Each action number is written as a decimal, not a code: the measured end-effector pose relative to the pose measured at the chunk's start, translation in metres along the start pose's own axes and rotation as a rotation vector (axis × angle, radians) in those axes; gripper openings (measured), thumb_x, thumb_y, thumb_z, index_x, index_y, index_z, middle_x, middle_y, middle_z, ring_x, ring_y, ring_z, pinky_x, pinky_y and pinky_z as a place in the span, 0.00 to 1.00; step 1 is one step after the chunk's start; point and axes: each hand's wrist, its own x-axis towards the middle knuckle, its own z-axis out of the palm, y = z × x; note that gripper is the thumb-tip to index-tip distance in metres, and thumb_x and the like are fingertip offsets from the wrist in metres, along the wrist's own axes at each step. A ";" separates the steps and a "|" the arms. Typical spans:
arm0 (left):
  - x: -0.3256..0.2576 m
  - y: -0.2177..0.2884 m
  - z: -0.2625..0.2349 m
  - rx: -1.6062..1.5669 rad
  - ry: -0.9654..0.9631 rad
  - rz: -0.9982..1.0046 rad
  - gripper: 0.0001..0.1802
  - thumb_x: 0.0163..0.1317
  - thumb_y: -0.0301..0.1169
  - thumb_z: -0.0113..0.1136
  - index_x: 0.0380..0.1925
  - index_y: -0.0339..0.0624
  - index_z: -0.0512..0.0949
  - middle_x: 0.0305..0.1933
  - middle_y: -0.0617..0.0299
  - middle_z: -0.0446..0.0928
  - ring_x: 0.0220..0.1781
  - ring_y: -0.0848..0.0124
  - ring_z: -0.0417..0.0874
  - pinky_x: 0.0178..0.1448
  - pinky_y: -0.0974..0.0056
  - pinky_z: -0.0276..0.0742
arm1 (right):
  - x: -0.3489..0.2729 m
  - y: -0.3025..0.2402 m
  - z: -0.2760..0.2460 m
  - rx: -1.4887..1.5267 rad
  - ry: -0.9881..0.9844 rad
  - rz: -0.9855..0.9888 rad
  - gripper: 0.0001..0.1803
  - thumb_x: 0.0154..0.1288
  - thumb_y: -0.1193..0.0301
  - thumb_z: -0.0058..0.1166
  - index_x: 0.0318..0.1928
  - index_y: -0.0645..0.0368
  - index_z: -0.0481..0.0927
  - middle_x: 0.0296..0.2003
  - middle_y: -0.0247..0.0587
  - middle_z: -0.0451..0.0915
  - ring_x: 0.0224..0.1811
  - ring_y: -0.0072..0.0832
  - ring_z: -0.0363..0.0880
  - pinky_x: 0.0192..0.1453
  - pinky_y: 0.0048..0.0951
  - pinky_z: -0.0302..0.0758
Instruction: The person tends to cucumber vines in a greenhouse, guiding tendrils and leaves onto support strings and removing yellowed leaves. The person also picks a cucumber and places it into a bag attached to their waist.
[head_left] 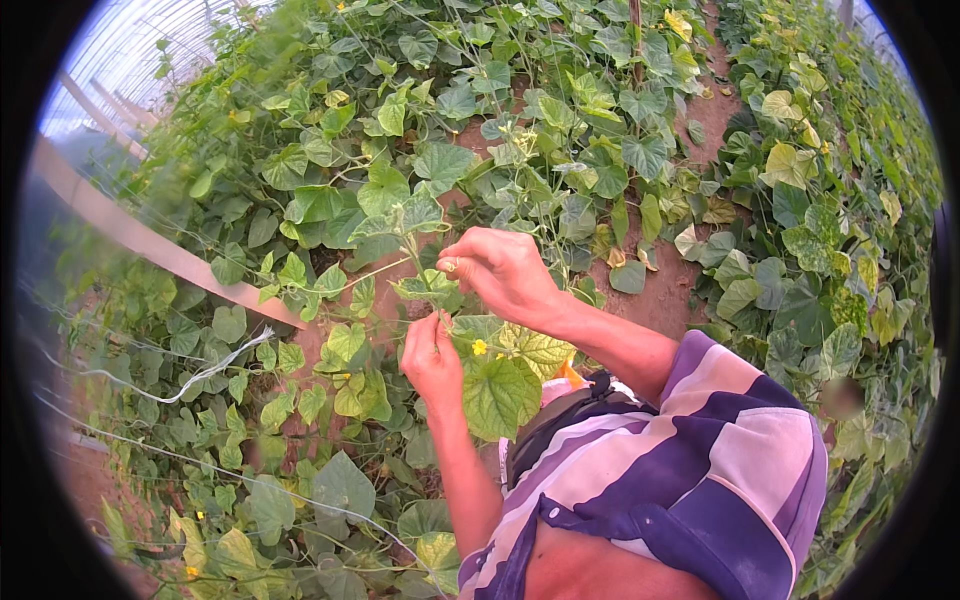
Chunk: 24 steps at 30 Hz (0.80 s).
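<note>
A leafy green vine [415, 250] with the look of cucumber stands upright in front of me. My left hand [433, 360] pinches its stem just below the upper leaves. Higher up and to the right, my right hand [508, 275] has its fingers closed beside the same shoot. A small pale bit shows at its fingertips, too small to name. Beneath the hands hang a broad green leaf [502, 395] and a yellow flower [479, 347]. The left thumb and fingertips partly cover the stem.
Dense vines [350, 110] fill both sides, with strips of bare soil [655, 300] between them. A pale curved beam [150, 230] crosses the left. White twine [215, 370] and a thin wire [240, 470] run through the lower left foliage.
</note>
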 end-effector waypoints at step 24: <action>-0.004 -0.073 -0.025 -0.269 0.117 -0.445 0.13 0.76 0.32 0.59 0.46 0.31 0.83 0.37 0.59 0.85 0.37 0.73 0.87 0.37 0.68 0.83 | -0.059 0.003 -0.022 -0.403 -0.630 -0.415 0.15 0.65 0.72 0.55 0.52 0.58 0.79 0.30 0.39 0.76 0.36 0.40 0.78 0.48 0.41 0.76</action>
